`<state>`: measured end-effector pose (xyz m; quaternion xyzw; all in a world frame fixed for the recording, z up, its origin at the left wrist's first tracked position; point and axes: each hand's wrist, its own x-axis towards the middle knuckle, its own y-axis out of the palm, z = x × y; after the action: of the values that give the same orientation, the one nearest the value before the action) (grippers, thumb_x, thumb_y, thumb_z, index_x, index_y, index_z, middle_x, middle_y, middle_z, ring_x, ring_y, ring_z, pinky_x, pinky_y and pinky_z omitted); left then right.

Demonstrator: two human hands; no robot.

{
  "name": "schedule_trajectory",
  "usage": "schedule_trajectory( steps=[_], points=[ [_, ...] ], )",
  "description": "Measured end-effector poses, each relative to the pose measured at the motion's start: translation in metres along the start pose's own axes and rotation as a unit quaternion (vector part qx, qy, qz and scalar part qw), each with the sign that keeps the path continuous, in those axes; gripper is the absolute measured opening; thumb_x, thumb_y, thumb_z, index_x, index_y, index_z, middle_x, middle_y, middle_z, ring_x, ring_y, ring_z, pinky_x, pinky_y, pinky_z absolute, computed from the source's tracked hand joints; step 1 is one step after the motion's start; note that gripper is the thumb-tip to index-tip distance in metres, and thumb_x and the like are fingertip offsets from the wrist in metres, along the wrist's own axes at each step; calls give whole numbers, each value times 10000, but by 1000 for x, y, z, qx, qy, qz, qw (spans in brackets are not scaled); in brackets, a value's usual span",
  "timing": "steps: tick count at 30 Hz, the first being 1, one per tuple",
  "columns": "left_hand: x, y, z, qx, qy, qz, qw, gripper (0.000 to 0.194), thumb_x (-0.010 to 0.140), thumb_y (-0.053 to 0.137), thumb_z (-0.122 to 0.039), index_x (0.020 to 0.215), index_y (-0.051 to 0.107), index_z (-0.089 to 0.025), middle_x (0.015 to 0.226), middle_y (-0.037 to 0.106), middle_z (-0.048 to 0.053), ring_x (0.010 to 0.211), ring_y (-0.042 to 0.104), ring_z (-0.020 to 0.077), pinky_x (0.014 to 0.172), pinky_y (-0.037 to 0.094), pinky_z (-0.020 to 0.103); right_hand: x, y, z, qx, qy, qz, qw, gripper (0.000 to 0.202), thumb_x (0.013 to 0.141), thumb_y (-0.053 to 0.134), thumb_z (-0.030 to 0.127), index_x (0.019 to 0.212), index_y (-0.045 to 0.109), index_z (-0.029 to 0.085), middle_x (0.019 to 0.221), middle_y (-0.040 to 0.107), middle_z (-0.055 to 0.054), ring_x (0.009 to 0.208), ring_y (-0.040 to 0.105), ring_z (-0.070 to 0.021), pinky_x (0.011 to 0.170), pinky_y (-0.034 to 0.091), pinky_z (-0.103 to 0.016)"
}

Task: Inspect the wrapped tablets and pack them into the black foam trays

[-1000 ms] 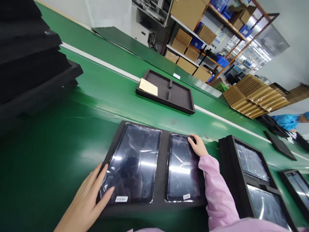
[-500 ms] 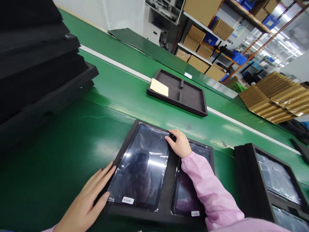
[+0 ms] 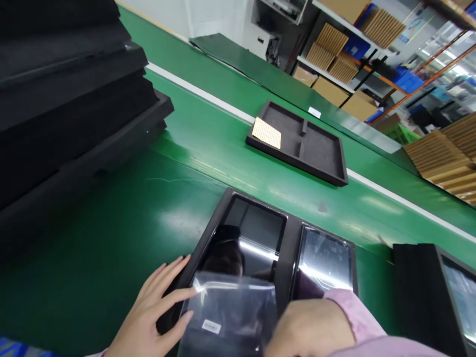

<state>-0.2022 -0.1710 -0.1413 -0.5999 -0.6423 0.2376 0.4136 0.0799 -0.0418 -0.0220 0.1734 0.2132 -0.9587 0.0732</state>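
A black foam tray point(image 3: 293, 238) lies tilted on the green work surface, with two dark glass screen panels in its compartments. The left screen panel point(image 3: 256, 223) has its upper part bare and shiny. Clear protective film point(image 3: 238, 307) with a small white label is folded back over its lower part. My right hand point(image 3: 308, 327), blurred by motion, grips the film near its right side; its fingertips are hidden. My left hand point(image 3: 159, 307) lies open along the tray's left edge, its thumb and forefinger by the film's edge. The right panel point(image 3: 323, 258) is partly behind my right wrist.
A black foam tray point(image 3: 323, 146) with a yellow dotted sheet point(image 3: 267, 133) stands farther back. Stacked black foam trays point(image 3: 74, 99) rise at the left. More trays holding film-covered panels point(image 3: 420, 292) stand at the right. Corrugated cardboard point(image 3: 446, 153) lies at the far right.
My right hand has moved from the left panel's top right corner down towards me, drawing the film off the panel's upper part. My left hand stays at the tray's left edge.
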Motion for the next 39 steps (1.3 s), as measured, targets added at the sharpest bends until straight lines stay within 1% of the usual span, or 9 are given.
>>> schedule_trajectory(
  steps=[3, 9, 12, 15, 17, 22, 26, 33, 39],
  points=[
    [1, 0, -12, -48, -30, -18, 998, 134, 911, 462, -239, 811, 549, -258, 1472, 530, 54, 1375, 483, 252, 1143, 415, 528, -17, -3, -16, 19, -65, 118, 991, 405, 870, 563, 197, 614, 259, 273, 654, 713, -71, 657, 718, -213, 588, 495, -242],
    [-2, -2, -18, -68, -146, 14, 987, 155, 961, 362, -327, 819, 356, -264, 1402, 579, 112, 1439, 363, 315, 1015, 484, 577, -27, -24, -21, 246, -188, 64, 949, 179, 929, 491, 273, 760, 499, 217, 805, 748, -193, 716, 742, -218, 646, 539, -237],
    [-2, -3, -8, -66, -136, 32, 988, 162, 954, 363, -366, 1042, 453, -264, 1396, 572, 130, 1395, 419, 347, 1027, 466, 602, -24, -37, -12, 323, -123, -103, 933, 208, 939, 582, 324, 807, 568, 165, 921, 760, -229, 902, 754, -238, 781, 582, -285],
    [7, -7, 1, -35, -83, 53, 995, 417, 931, 401, -424, 1311, 421, -253, 1338, 588, 149, 1265, 546, 361, 998, 496, 587, -19, -56, -15, 228, 35, -351, 907, 122, 928, 616, 252, 845, 581, 169, 909, 770, -128, 813, 737, -162, 724, 578, -255],
    [20, -11, 2, -15, -73, 60, 995, 531, 928, 384, -481, 1391, 377, -222, 1311, 587, 171, 1176, 601, 360, 944, 529, 569, -12, -70, -24, 180, 107, -429, 879, 115, 919, 594, 156, 818, 545, 183, 777, 749, -53, 709, 717, -126, 678, 574, -229],
    [58, -19, -3, -37, -111, 122, 986, 795, 878, 408, -657, 1488, 263, -168, 1298, 608, 176, 1001, 652, 302, 939, 517, 542, 20, -96, -28, 266, 125, -398, 869, 125, 933, 526, 76, 921, 506, 198, 588, 681, 53, 477, 674, -107, 468, 541, -166],
    [68, -22, 1, -73, -149, 140, 976, 870, 821, 430, -733, 1489, 295, -192, 1347, 588, 160, 992, 626, 285, 949, 502, 534, 51, -106, -5, 323, 45, -381, 865, 289, 960, 508, 93, 1233, 509, 187, 618, 678, 73, 596, 734, -129, 590, 609, -210],
    [62, -18, -1, -113, -180, 128, 969, 837, 817, 433, -735, 1454, 368, -196, 1390, 568, 153, 1032, 608, 285, 1010, 466, 541, 76, -117, -21, 464, 112, -506, 719, 293, 984, 367, 1, 1131, 574, 149, 649, 696, 13, 637, 727, -110, 783, 630, -279],
    [62, -19, 1, -96, -182, 127, 970, 830, 804, 400, -766, 1438, 424, -230, 1415, 544, 130, 1106, 595, 306, 1051, 438, 565, 38, -101, -36, 488, 159, -528, 676, 256, 974, 444, 55, 1158, 590, 155, 767, 739, -7, 667, 724, -111, 869, 609, -322]
  ],
)
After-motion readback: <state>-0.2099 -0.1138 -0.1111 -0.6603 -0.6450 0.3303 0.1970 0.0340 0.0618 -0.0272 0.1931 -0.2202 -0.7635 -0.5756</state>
